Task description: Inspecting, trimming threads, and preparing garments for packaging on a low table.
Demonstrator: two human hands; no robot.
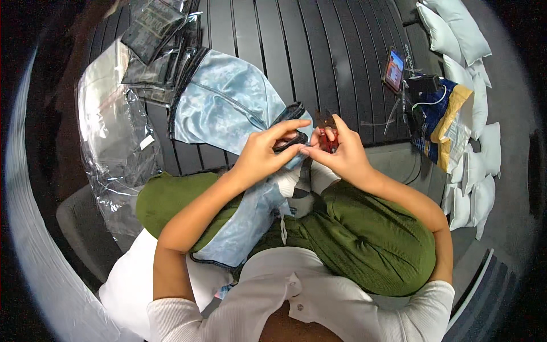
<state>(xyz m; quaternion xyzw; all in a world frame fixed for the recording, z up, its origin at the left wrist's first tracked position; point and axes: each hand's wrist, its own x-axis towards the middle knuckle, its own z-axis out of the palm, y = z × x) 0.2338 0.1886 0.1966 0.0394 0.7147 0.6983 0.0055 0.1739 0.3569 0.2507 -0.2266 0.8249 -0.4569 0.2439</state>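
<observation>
A light blue satiny cloth (228, 94) with black edging spreads over the black slatted surface, and part of it drapes across my lap. My left hand (263, 149) is closed on its bunched black edge, thumb and forefinger pinched. Opposite it, my right hand (348, 153) is closed around a small red-handled tool (329, 140), which looks like thread snips; its dark blades are hard to make out. The thumbs and fingertips of both hands nearly meet at the cloth's edge. Whatever lies between the right thumb and forefinger is too small to tell.
Folded dark items in clear packaging (154, 28) lie at the far left, beside a large clear plastic bag (122, 142). A phone (394, 69) stands at the right near a blue-and-yellow bag (447, 125). White stuffed pillows (477, 102) line the right side.
</observation>
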